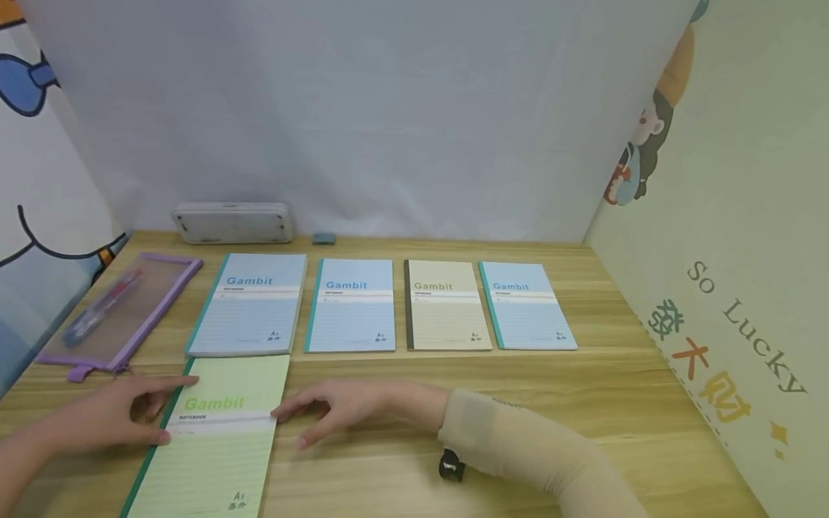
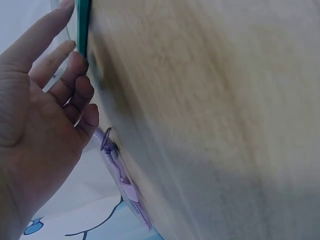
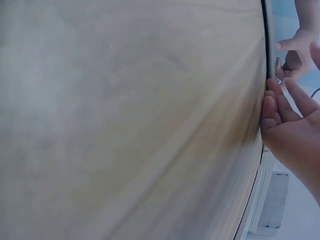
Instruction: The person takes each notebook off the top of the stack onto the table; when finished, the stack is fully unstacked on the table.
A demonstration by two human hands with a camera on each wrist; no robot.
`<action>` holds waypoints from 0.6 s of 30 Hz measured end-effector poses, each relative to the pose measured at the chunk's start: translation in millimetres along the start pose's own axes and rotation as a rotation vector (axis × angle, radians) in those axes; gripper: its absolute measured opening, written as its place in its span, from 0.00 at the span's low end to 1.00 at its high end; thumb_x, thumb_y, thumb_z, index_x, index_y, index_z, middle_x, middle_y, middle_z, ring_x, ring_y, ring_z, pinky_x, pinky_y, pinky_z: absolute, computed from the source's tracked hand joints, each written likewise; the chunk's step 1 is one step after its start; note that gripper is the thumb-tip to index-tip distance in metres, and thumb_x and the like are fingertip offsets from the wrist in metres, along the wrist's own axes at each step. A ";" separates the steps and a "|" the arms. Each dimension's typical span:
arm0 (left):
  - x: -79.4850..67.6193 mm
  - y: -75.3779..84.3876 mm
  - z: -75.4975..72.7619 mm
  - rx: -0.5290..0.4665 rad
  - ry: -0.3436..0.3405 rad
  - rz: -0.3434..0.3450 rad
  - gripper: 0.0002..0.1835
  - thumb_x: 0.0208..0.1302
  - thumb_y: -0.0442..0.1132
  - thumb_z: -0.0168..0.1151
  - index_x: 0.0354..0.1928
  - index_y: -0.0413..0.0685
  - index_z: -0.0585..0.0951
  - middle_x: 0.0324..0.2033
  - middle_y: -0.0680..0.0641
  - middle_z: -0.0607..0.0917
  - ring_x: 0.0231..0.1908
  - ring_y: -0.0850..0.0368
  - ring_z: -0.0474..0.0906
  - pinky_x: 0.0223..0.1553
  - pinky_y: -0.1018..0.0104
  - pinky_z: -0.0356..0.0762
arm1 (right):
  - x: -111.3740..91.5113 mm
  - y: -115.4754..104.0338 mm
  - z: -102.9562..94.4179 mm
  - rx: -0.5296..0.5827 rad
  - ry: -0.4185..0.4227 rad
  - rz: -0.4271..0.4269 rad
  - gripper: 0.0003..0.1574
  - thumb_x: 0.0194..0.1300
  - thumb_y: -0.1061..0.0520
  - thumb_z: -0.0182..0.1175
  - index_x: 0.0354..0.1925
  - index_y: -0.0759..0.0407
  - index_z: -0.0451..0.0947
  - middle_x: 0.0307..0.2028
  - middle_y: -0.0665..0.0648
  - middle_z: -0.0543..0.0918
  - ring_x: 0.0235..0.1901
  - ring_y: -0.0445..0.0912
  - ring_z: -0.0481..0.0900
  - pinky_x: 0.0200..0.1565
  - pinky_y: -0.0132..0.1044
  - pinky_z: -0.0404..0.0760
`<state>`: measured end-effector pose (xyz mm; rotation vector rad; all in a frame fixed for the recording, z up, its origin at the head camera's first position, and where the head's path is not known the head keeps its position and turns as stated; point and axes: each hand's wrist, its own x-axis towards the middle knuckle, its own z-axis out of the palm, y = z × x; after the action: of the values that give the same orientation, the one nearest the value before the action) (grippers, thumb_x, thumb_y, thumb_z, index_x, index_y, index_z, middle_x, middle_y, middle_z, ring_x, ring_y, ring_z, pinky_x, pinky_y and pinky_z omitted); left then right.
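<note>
A pale green Gambit notebook (image 1: 214, 460) with a dark green spine lies on the table at the near left. My left hand (image 1: 113, 414) is at its spine side, index fingertip and thumb tip touching the cover's left border, spread apart. In the left wrist view, the other fingers (image 2: 84, 90) bend loosely beside the green spine (image 2: 83, 25). From the opposite side, my right hand (image 1: 343, 406) touches the notebook's right edge with its fingertips, thumb held away. The right wrist view shows those fingertips (image 3: 270, 102) right at the edge.
Behind stand in a row a thick blue notebook (image 1: 249, 324), a thinner blue one (image 1: 352, 320), a beige one (image 1: 450, 320) and another blue one (image 1: 531, 316). A purple-edged mesh pouch (image 1: 123, 309) lies left. A white case (image 1: 233, 223) and small grey-blue block (image 1: 324, 239) are at the back.
</note>
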<state>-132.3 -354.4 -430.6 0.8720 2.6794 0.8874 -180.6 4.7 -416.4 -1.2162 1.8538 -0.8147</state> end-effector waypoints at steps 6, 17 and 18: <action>9.6 7.4 -14.0 0.119 0.083 -0.035 0.41 0.47 0.52 0.73 0.64 0.46 0.71 0.27 0.62 0.69 0.29 0.69 0.63 0.27 0.72 0.61 | -7.8 -4.9 -10.1 0.067 0.021 0.036 0.38 0.62 0.53 0.63 0.68 0.51 0.62 0.65 0.43 0.68 0.63 0.33 0.64 0.59 0.24 0.65; 45.3 14.4 -41.1 0.306 0.280 -0.003 0.36 0.44 0.50 0.77 0.57 0.46 0.77 0.37 0.58 0.80 0.39 0.64 0.73 0.35 0.65 0.73 | -6.3 -6.4 -47.3 -0.062 0.160 0.010 0.42 0.58 0.50 0.67 0.68 0.47 0.62 0.65 0.44 0.68 0.64 0.35 0.62 0.59 0.30 0.69; 48.4 15.1 -42.7 0.301 0.292 -0.022 0.36 0.44 0.50 0.77 0.56 0.45 0.77 0.39 0.55 0.81 0.40 0.61 0.74 0.36 0.62 0.73 | -5.2 -6.1 -50.3 -0.070 0.175 0.014 0.42 0.58 0.49 0.67 0.68 0.47 0.63 0.65 0.44 0.68 0.64 0.35 0.61 0.59 0.30 0.69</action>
<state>-179.0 -337.0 -387.0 0.8222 3.1291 0.6600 -219.6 12.7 -384.5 -1.2059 2.0443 -0.8793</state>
